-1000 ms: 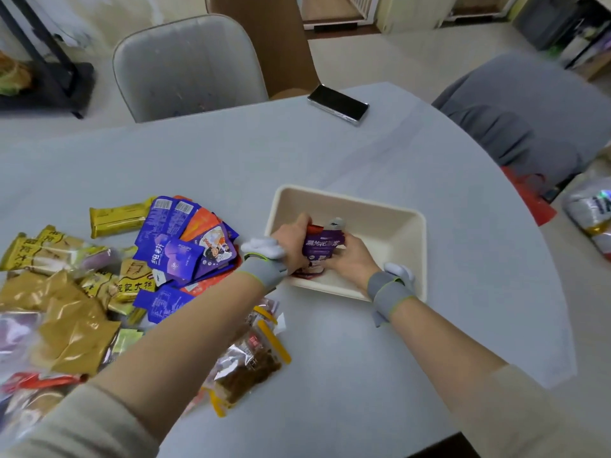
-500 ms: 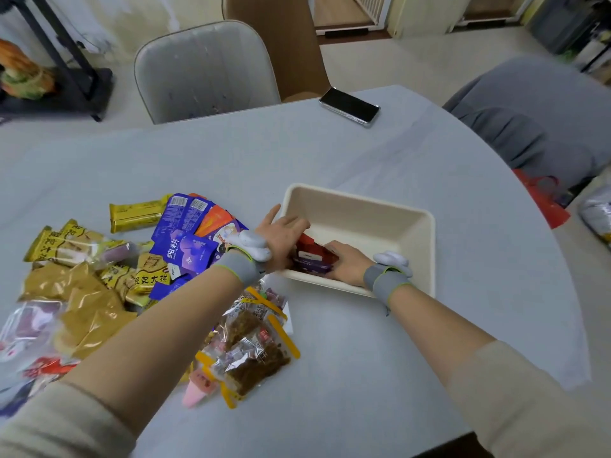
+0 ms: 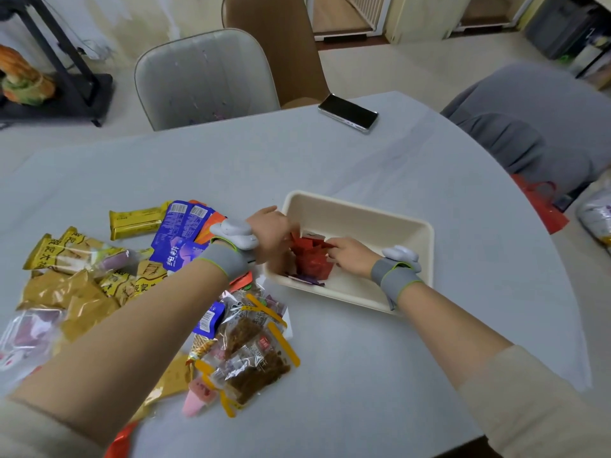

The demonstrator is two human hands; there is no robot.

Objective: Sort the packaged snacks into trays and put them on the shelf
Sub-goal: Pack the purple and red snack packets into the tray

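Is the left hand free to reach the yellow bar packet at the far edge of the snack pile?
Probably yes: the left hand sits at the beige tray, bare table between it and the yellow bar packet.

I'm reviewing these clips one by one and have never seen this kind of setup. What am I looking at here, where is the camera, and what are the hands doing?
There is no machine: a person works with bare hands, and a camera worn on the head looks forward and down at them. Each wrist wears a grey band with a small white device. On the grey table stands a cream tray. Both hands are inside it, on a small stack of red snack packets: the left hand at the stack's left side, the right hand on its right edge. Motion blur hides the exact grip of each. Left of the tray lies an unsorted pile: purple packets, yellow packets and clear bags of brown snacks. A phone lies at the far edge.
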